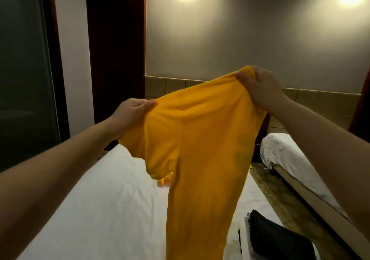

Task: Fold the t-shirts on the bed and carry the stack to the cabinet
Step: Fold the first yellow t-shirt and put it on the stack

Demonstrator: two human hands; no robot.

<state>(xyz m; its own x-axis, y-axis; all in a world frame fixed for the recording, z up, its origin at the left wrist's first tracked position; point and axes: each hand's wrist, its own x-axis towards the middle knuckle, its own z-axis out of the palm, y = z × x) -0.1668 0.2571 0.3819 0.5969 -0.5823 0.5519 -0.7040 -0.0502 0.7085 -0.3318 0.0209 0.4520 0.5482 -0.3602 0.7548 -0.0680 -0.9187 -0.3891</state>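
Head view: the yellow t-shirt (200,149) hung in the air at mid-frame, above the white bed (90,199) that filled the lower left.
Left hand (134,111): left of centre; its grip was closed, thumb and curled fingers pinching the shirt's top edge at the shoulder, just above the drooping sleeve.
Shirt position: stretched between both hands, its lower end running out of the bottom of the frame; I could not tell whether it touched the bed.
Right hand (258,89): upper right of centre and higher than the left; its grip was bunched tight on the other top corner of the shirt.
Folded stack (276,237): dark and pale folded clothes lay at the lower right on the bed's edge, well apart from both hands.
Step in hand: probably shaking out and squaring the shirt before folding; the carry to the cabinet was not yet begun.
Next move: it likely called for levelling the two hands and lowering the shirt flat on the bed, free of the stack.
Axis: the long axis ran nearly top to bottom, shoulders up and hem end down; the top edge slanted up toward the right.
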